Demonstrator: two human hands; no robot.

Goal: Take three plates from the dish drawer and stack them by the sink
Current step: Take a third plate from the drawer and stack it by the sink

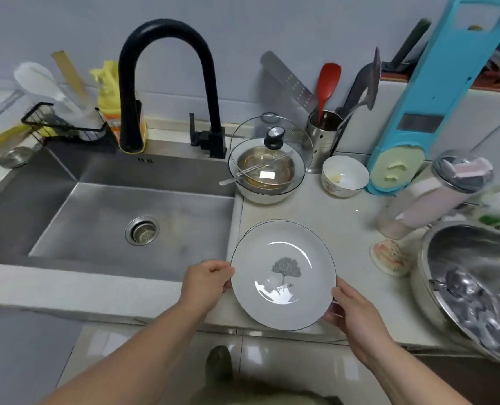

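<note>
Head view: both hands grip one white plate point(283, 276) with a leaf print — the left hand point(206, 283) at its 9 o'clock rim, the right hand point(352, 309) at 4 o'clock. It sits over another plate point(250, 229) on the surface point(345, 229), just right of the sink point(111, 217).

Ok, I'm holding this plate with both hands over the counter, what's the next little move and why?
Probably lower the plate straight down and let go. Your left hand and right hand grip its opposite edges, and another plate's rim shows just beneath it on the counter beside the sink, so it looks roughly lined up for stacking.
</note>
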